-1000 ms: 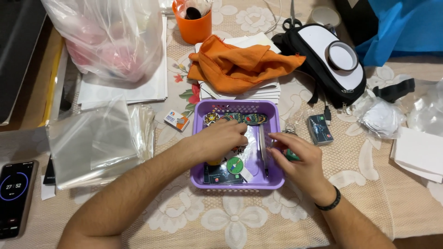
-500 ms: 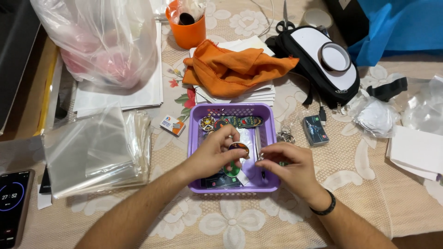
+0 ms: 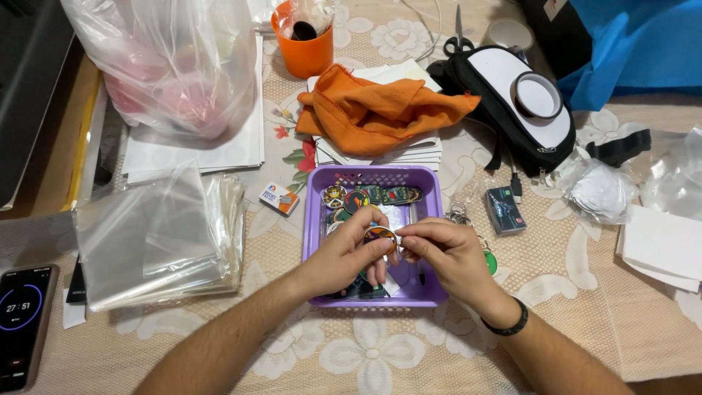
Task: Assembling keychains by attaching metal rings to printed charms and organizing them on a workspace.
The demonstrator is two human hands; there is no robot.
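Lace-patterned cloth covers the table [image 3: 219, 344] under my arms, crowded with packaging on every side. Both hands meet over a purple plastic basket [image 3: 420, 192]: my left hand [image 3: 344, 256] and my right hand [image 3: 446, 252] together pinch a small round orange badge [image 3: 380, 235], fingers narrowed around its rim from either side, so it sits just above the basket's middle. Beyond my fingertips, at the far end of the basket, lies a row of other round badges [image 3: 369, 196] in dark and green colours. Just outside my left hand rests a small box [image 3: 278, 197], white with an orange end, and farther out that way a stack of clear plastic sleeves [image 3: 153, 234]. At the far edge on that side lies a dark phone [image 3: 22, 322] with a lit round dial. Beyond the sleeves sits a big translucent bag [image 3: 175, 66] with something pink inside. Ahead of both hands an orange cloth [image 3: 373, 110] is heaped on white papers, with an orange cup [image 3: 307, 47] behind it. Outside my right hand lies a small dark rectangular packet [image 3: 504, 210].
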